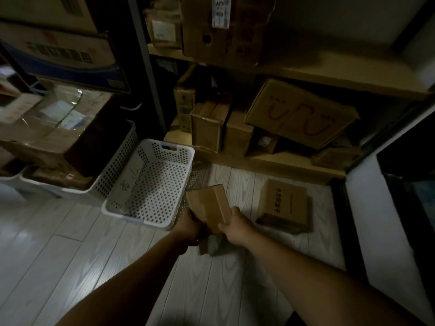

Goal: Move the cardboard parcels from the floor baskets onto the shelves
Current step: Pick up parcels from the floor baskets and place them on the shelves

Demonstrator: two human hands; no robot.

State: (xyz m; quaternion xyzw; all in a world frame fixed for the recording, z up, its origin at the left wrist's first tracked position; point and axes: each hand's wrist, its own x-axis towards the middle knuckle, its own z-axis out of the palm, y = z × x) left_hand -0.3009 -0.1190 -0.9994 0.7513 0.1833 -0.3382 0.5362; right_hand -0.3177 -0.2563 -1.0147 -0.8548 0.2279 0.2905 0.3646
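- The shelves point(329, 74) stood ahead, both boards crowded with cardboard boxes in dim light.
- A white perforated basket point(150, 184) sat on the pale plank floor point(70, 243), near the lower shelf's left end.
- One printed parcel point(283, 203) lay flat on the floor just before the lower shelf.
- A small cardboard parcel point(211, 203) was held above the floor, beside the basket's right wall.
- The left hand point(191, 225) gripped its left side and the right hand point(236, 225) clasped its right edge.
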